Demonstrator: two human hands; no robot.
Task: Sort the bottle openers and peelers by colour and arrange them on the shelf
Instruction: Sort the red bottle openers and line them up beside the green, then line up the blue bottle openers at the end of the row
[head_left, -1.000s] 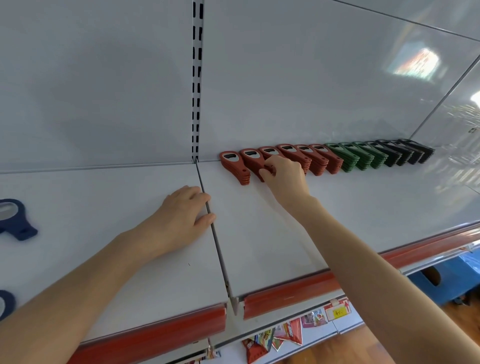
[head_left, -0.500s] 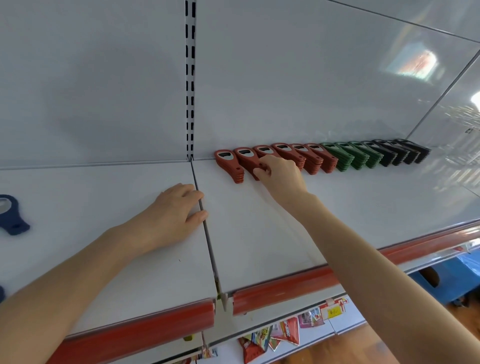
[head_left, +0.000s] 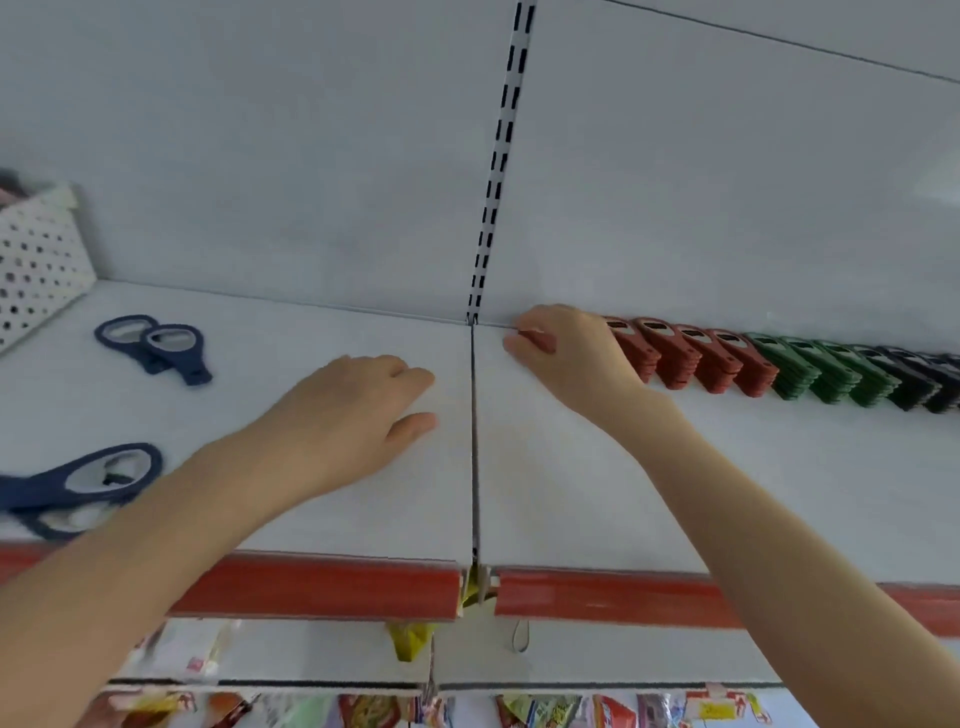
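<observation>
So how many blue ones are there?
4. Two blue openers lie overlapping at the shelf's back left. Two more overlap at the front left, beside the left forearm. The picture's edge and that forearm may hide others.

Back panel (head_left: 260, 156): pale grey-white, behind left hand (head_left: 343, 415) and right hand (head_left: 566, 353).
Upright (head_left: 500, 156): white strip with black slots, rising behind the gap between the hands.
Shelf (head_left: 571, 493): white, two boards, seam between the hands.
Edge strip (head_left: 322, 584): red, nearer than the hands.
Perforated panel (head_left: 36, 260): white, far left of the left hand.
Packets (head_left: 545, 709): coloured, blurred, below the hands.
</observation>
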